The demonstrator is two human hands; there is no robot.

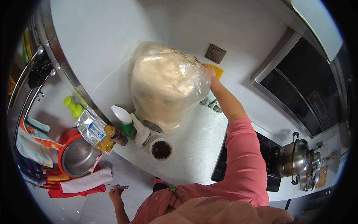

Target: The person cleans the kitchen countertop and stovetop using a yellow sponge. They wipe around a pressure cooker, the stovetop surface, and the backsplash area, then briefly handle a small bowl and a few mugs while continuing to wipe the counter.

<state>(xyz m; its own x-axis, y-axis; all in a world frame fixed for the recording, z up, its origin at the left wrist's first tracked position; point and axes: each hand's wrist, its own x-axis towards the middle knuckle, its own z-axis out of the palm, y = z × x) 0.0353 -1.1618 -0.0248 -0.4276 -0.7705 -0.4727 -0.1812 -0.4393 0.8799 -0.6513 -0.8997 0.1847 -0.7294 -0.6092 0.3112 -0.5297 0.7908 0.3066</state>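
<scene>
My right hand point(210, 71) is pressed against the tiled wall on a yellow cloth point(218, 71), just below a wall socket point(215, 53). Part of that hand is hidden behind a large clear plastic bag point(170, 86) with pale, bulky contents, standing on the speckled white counter. Low on the left, away from the counter, my left hand point(116, 191) grips a small flat grey tool point(120, 187); its exact kind is unclear. A white cup point(161, 149) of dark matter stands on the counter in front of the bag.
Spray bottles point(129, 123) and a brown-capped bottle point(116, 134) stand left of the bag. A red basin with a metal strainer point(81, 156) is further left. On the right, a steel pot point(292, 156) sits on the black hob point(272, 145), below a range hood point(302, 81).
</scene>
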